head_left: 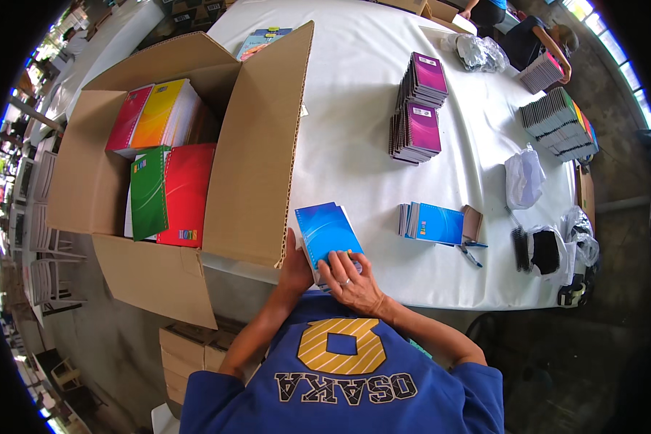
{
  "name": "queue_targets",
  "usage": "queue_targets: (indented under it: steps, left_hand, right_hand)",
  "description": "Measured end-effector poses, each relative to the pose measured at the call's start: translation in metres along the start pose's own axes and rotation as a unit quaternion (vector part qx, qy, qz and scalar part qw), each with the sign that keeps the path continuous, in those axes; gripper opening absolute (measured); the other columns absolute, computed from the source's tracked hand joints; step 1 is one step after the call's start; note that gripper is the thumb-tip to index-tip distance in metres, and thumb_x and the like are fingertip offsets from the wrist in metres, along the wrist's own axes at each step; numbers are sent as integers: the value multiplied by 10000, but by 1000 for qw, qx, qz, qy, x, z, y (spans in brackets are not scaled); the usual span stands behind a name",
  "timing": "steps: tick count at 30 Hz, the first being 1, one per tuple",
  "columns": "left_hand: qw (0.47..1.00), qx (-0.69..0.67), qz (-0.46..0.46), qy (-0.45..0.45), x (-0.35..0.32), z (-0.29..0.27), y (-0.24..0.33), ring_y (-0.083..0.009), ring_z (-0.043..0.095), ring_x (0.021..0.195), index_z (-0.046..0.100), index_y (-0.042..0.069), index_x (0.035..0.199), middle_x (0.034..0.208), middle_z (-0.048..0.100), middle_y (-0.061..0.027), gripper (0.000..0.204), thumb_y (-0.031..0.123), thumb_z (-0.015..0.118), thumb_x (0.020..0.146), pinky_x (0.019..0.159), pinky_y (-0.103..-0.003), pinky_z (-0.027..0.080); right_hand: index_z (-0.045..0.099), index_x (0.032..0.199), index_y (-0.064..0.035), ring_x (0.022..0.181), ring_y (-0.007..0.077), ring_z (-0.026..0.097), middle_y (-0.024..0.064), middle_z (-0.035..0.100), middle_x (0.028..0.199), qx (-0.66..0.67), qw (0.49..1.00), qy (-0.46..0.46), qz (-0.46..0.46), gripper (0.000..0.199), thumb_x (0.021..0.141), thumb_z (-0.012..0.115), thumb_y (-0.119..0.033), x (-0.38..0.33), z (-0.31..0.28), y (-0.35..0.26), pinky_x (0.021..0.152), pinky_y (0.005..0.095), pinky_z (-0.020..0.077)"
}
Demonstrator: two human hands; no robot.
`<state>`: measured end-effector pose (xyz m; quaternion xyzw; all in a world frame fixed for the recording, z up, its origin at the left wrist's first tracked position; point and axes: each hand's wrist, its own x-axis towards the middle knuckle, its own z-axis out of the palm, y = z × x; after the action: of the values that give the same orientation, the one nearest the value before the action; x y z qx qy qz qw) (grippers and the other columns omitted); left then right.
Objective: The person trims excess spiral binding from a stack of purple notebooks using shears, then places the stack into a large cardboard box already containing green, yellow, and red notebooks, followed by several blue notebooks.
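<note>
A small pile of blue notebooks (329, 230) is held in front of my chest, over the table's front edge. Gripping it from the left side is my left hand (294, 269), its fingers mostly hidden behind the pile. Across the lower part of the top cover lie the bent fingers of my right hand (349, 281), which wears a ring; it closes on the pile's lower right corner. To the right, another stack of blue notebooks (439, 223) rests on the white-covered table (362, 116), with pens (471, 255) beside it.
At left stands an open cardboard box (257, 137) with red, green, yellow and pink notebooks. Farther back are stacks of purple notebooks (421, 126). A tall notebook stack (559, 124) and plastic bags (524, 177) line the right edge. Another person (539, 43) handles notebooks at far right.
</note>
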<state>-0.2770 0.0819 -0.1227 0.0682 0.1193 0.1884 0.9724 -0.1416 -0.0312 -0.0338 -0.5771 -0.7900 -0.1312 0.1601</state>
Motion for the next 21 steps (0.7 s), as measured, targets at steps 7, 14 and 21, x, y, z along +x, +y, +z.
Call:
queue_targets:
  steps: [7, 14, 21]
  left_hand:
    - [996, 62, 50, 51, 21, 8, 8, -379, 490, 1220, 333, 70, 1432, 1384, 446, -215, 852, 720, 308, 881, 1021, -518, 411]
    - [990, 125, 26, -54, 19, -20, 4, -332, 445, 1271, 227, 94, 1483, 1483, 344, -146, 717, 542, 365, 942, 1020, -464, 446]
    - [998, -19, -59, -30, 5, -7, 4, -398, 433, 1275, 211, 103, 1494, 1522, 228, -213, 742, 597, 291, 946, 998, -540, 437]
  right_hand:
    - [512, 1257, -153, 1158, 223, 499, 97, 523, 1241, -86, 992, 71, -62, 429, 842, 619, -177, -3, 6, 3, 971, 424, 364]
    - [435, 1326, -198, 1190, 183, 458, 71, 480, 1241, -126, 984, 42, -120, 469, 877, 570, -175, 1, 0, -2, 991, 382, 377]
    - [435, 1359, -156, 1199, 175, 453, 83, 461, 1248, -100, 980, -9, -169, 487, 885, 545, -151, 7, -33, -4, 986, 324, 412]
